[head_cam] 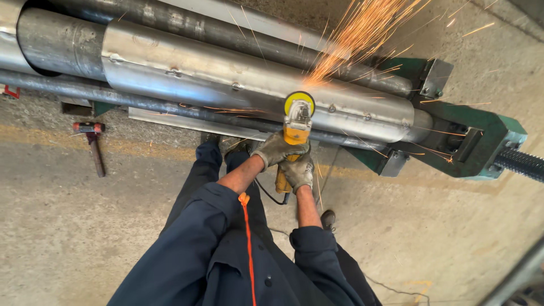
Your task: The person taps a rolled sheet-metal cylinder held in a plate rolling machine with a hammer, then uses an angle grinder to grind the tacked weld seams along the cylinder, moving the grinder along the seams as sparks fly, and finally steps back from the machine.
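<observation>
I hold a yellow angle grinder (pixel 296 127) with both gloved hands. My left hand (pixel 277 148) grips its front body near the head. My right hand (pixel 298 171) is wrapped around the rear handle. The yellow disc (pixel 299 101) presses on the seam of a rolled sheet-metal tube (pixel 187 71) lying across the frame. Orange sparks (pixel 357 34) fly up and to the right from the contact point. The grinder's black cord (pixel 269 195) hangs down between my arms.
A green steel machine frame (pixel 481 141) with a threaded rod (pixel 524 164) holds the tube's right end. Dark rollers run beside the tube (pixel 170 20). A red-headed hammer (pixel 93 141) lies on the concrete floor at left. My shoe (pixel 327 218) stands below the grinder.
</observation>
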